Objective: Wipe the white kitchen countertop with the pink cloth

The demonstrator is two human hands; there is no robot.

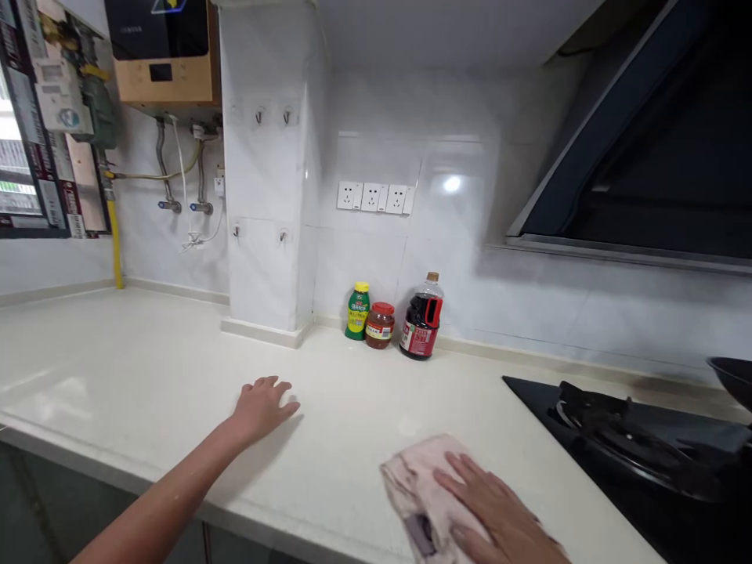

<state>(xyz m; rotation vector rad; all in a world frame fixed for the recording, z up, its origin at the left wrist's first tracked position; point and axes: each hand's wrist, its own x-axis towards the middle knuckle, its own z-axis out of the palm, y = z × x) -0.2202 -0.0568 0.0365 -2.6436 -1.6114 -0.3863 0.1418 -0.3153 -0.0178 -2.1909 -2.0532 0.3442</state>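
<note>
A pale pink cloth (pixel 420 478) with a dark patch lies rumpled on the white countertop (pixel 329 470), at the lower middle right. My right hand (pixel 493 505) rests palm down on this cloth, its fingers stretched out over the fabric. Part of the cloth is hidden under the palm. To the left, my left hand (pixel 264 407) is at the counter surface with its fingers spread and nothing in them. Behind the hands, against the wall, stand a green squeeze bottle (pixel 357 313) with a yellow cap, a red-lidded jar (pixel 380 326) and a large bottle of dark liquid (pixel 421 321).
On the right, a black gas hob (pixel 593 439) is set in the counter under a dark range hood (pixel 652 149). Part of a wok (pixel 734 380) shows at the right edge. A tiled pillar (pixel 264 172) juts out at the back, left of the wall sockets (pixel 374 197).
</note>
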